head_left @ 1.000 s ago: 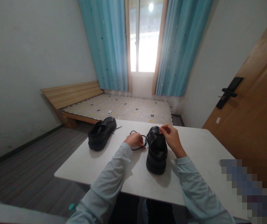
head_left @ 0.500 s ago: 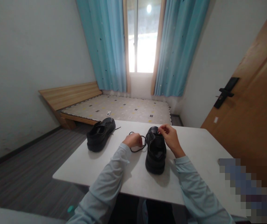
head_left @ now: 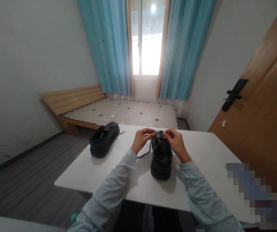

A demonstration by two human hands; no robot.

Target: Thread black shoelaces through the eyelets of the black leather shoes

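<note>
A black lace-up shoe (head_left: 162, 161) stands on the white table (head_left: 201, 161), its heel toward me. My left hand (head_left: 142, 139) is at the left of the shoe's front part, fingers pinched on the black shoelace (head_left: 149, 150), which hangs in a curve below it. On the other side my right hand (head_left: 176, 143) pinches the edge of the shoe by its lacing. Small details between the fingertips are too fine to make out. The second black shoe (head_left: 104, 140) stands apart at the table's left edge, with loose lace ends sticking out to its right.
Beyond the table is a low bed (head_left: 128, 111) with a wooden headboard and a small white object (head_left: 112, 117) on it. Blue curtains (head_left: 184, 48) flank a window. A wooden door (head_left: 261, 112) is at the right, near a blurred-out patch on the table's right side.
My left hand has risen from the table left of the shoe and moved right to its front part, drawing the lace with it. My right hand stays nearly in place.
</note>
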